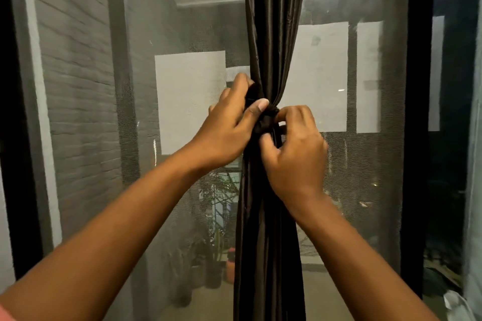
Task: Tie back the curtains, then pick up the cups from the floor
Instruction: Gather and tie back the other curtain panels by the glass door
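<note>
Right hand (294, 148) nearest, fingers curled, pinching knot (266, 118) on dark curtain (273, 34). Left hand (230, 122) grips gathered curtain at knot, thumb pressed on it. Curtain hangs bunched mid-window, before mesh screen (182, 21). Potted plants (221, 216) beyond.

Looks like a home, at a window or glazed door onto a balcony or small yard. Evidence: dark satin curtain (273, 34) gathered at the middle of the opening, fine mesh insect screen (182, 21) across it, black frame (417, 112) on the right. Outside: potted plants (219, 229) on the ground, an orange pot (230, 266), grey brick wall (75, 73) to the left, neighbouring building walls behind.
</note>
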